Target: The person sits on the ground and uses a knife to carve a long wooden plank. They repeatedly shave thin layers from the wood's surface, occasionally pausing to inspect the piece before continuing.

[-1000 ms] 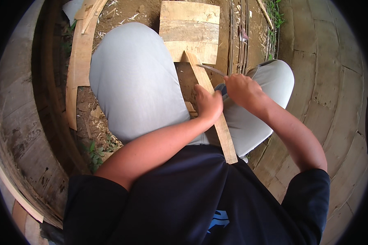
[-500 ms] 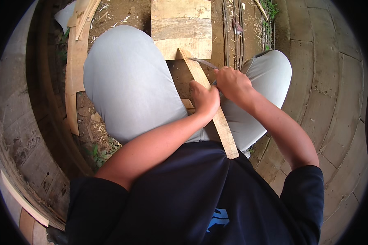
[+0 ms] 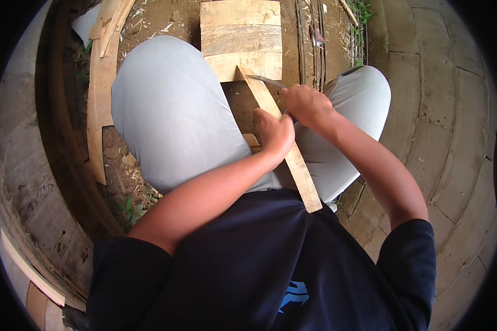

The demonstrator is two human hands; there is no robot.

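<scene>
Lath (image 3: 303,179) of pale wood is slanting through the middle of the frame, its upper end overlapping the lower edge of a squarish wooden block (image 3: 241,38) and its lower end lying against the dark shirt (image 3: 232,265). Whether the upper end is resting on the block, I cannot tell.

Near the centre, the left hand (image 3: 276,134) is closing around the lath, its thumb showing on the left side and its other fingers partly hiding. Just beside it, to the upper right, the right hand (image 3: 309,106) is curling tightly around a slim bladed tool (image 3: 266,81), mostly covering the handle. The blade is pointing toward the upper left, its tip reaching over the lath near the top end.

Grey trouser legs (image 3: 168,105) are standing bent on both sides of the wood. In the upper left, long boards (image 3: 100,96) are lying on brown soil among scattered shavings. Thin dark rods (image 3: 317,60) are running down the upper middle right, while grey-brown slabs (image 3: 414,149) are filling the right side. Green leaves (image 3: 131,211) are growing at the lower left, near the forearm.
</scene>
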